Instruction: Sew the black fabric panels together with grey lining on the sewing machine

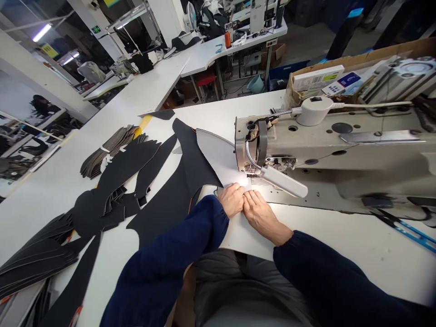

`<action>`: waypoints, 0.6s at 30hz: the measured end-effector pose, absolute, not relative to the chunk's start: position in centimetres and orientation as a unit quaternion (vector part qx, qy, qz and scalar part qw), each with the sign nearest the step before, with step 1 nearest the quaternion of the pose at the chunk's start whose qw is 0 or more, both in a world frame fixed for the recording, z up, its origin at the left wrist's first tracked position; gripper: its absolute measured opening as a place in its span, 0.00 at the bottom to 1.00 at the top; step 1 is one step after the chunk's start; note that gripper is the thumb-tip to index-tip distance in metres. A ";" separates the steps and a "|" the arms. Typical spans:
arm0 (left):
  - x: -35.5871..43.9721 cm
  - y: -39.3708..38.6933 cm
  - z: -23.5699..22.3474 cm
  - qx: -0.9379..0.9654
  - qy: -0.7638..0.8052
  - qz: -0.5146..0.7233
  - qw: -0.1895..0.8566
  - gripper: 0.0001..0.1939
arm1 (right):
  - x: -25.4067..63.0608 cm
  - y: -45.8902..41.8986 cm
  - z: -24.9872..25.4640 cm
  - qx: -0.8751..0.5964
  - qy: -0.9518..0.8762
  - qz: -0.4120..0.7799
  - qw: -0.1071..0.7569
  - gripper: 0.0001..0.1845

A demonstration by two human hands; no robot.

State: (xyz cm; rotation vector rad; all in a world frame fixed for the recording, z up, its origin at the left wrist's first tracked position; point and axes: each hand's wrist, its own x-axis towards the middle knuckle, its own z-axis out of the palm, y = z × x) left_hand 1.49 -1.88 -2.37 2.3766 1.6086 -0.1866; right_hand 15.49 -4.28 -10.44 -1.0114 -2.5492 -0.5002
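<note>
A black fabric panel with a grey underside (216, 152) lies on the white table, its near corner under the head of the sewing machine (247, 141). Just in front of the needle area, my left hand (232, 200) is closed, its curled fingers on the edge of the panel. Touching it on the right is my right hand (260, 215), also closed, with bent fingertips pressed together on the same lit edge. My fingers hide the bit of fabric between them. A small white work lamp (284, 181) on a bendy neck lights this spot.
Stacks of cut black pieces (119, 177) spread over the table's left side, beside a tied grey-brown bundle (105, 152). Behind the machine stands a cardboard box (293, 84) of boxes and parts. Blue-handled snips or tweezers (413, 234) lie at the right.
</note>
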 end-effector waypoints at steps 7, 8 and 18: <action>2.1 -1.9 -3.9 0.822 0.559 -0.041 0.095 0.17 | 17.2 -3.5 -10.5 -0.361 -0.905 -0.099 0.202 0.16; 2.2 -1.9 -4.2 0.827 0.553 -0.043 0.092 0.18 | 17.7 -3.6 -10.5 -0.361 -0.904 -0.088 0.213 0.16; 2.4 -2.3 -6.0 0.832 0.549 -0.029 0.073 0.19 | 19.2 -3.8 -9.5 -0.389 -0.874 -0.063 0.284 0.12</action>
